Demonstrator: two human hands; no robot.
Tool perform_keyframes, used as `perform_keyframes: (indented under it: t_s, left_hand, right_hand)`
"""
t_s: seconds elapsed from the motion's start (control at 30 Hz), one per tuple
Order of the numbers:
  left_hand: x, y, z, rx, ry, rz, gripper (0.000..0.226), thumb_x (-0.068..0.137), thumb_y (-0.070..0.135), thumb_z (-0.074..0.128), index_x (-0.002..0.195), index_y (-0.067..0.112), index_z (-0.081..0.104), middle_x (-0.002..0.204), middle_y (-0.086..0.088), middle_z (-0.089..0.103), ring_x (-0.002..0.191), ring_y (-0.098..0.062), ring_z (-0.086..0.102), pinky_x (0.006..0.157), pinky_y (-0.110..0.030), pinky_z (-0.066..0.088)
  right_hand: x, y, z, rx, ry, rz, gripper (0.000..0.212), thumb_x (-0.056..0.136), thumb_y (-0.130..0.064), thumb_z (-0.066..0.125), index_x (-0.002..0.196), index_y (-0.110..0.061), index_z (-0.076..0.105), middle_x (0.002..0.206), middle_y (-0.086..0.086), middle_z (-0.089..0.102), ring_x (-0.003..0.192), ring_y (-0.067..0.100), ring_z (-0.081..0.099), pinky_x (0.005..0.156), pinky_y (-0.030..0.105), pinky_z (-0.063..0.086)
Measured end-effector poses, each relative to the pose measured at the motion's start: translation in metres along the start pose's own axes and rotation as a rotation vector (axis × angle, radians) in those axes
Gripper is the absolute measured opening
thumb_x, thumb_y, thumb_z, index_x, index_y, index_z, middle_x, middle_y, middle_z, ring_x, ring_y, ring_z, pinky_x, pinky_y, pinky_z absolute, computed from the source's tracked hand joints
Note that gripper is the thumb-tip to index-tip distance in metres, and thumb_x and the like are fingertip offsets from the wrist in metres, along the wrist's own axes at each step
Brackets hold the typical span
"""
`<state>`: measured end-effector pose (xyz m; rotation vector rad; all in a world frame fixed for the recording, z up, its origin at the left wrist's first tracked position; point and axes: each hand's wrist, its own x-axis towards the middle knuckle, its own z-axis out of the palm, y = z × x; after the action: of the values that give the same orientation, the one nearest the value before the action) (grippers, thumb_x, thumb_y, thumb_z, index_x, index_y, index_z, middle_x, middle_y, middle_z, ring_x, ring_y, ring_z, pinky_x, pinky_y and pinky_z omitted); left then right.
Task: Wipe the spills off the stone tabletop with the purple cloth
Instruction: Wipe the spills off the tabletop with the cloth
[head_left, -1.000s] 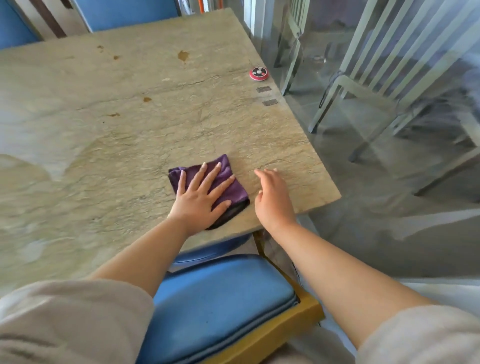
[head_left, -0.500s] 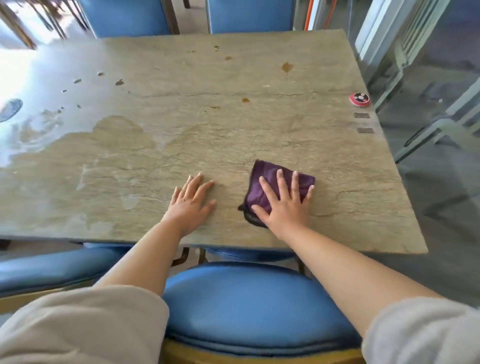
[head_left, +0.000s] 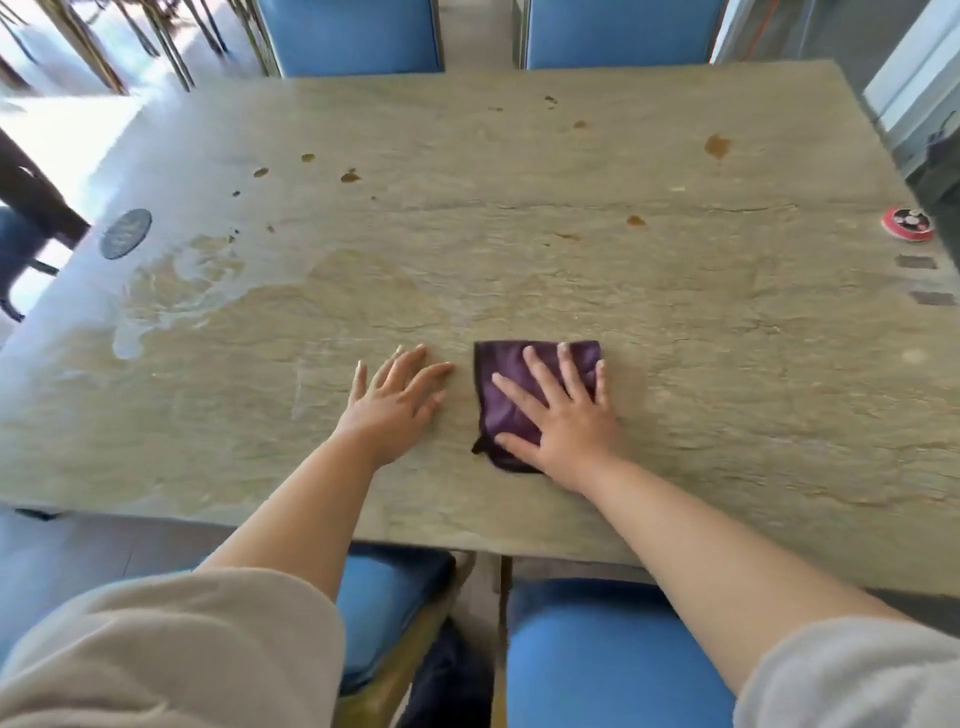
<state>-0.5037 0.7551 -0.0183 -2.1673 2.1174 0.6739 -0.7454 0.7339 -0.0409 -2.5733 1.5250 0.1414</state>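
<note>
Our right hand (head_left: 563, 415) presses flat, fingers spread, on the folded purple cloth (head_left: 506, 395), long axis running away from us. Our left hand (head_left: 392, 400) rests open on the beige stone tabletop (head_left: 519, 260).

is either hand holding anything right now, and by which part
Nothing is gripped. The right hand presses flat on the middle of the purple cloth; the left hand rests on the bare tabletop.
</note>
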Motion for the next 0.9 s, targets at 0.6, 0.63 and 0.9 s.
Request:
perform_keyframes:
  t_s: [0.6,0.63,0.9]
  left_hand:
    - [0.022,-0.150,-0.024,0.064,0.256,-0.043,0.057,0.092,0.070,0.017,0.146,0.057,0.002,0.160,0.018,-0.004,0.147,-0.009,-0.017,0.117,-0.053,-0.010]
    - [0.024,-0.151,-0.023,0.048,0.271,-0.035,0.058,0.092,0.069,0.017,0.147,0.055,0.003,0.160,0.019,-0.003,0.147,-0.009,-0.016,0.117,-0.052,-0.011]
    - [0.029,-0.157,-0.020,-0.063,0.297,-0.075,0.067,0.092,0.057,0.000,0.153,0.031,-0.007,0.161,0.016,-0.007,0.144,0.002,-0.016,0.118,-0.046,-0.013]
  right_hand:
    - [0.190,-0.117,-0.015,0.076,0.069,0.493,0.071,0.082,-0.077,0.016,0.146,-0.049,0.002,0.160,-0.004,-0.008,0.145,0.035,-0.014,0.110,0.064,-0.010]
    - [0.205,-0.123,-0.018,0.105,0.063,0.556,0.071,0.083,-0.075,0.017,0.147,-0.047,0.001,0.160,-0.003,-0.010,0.144,0.036,-0.015,0.109,0.065,-0.011]
    - [0.153,-0.194,0.003,0.061,0.127,-0.027,0.064,0.088,-0.063,0.024,0.148,-0.044,0.012,0.161,-0.005,0.004,0.147,0.029,-0.005,0.114,0.061,0.000]
